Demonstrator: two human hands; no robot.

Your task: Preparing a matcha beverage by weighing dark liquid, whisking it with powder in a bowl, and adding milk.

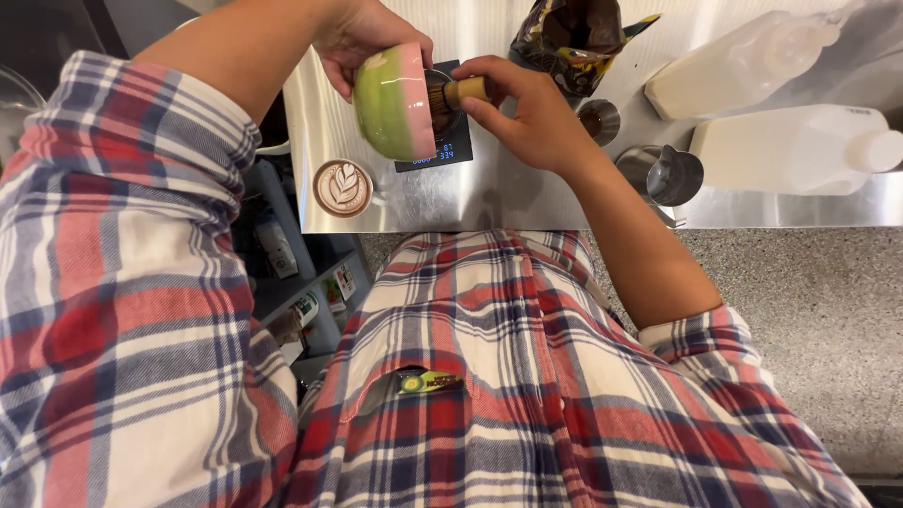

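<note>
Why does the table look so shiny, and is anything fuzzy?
In the head view, the steel counter mirrors the room light, so it glares in pale streaks; the near sleeve bulges large from lens distortion; the right hand, gripping a bamboo whisk, looks slightly soft, while the bowl in the left hand stays sharp.

A person in a plaid shirt of red, white and navy checks, sleeves rolled back above the forearms, both hands bare; a small yellow-green item peeks from the chest pocket.
</note>
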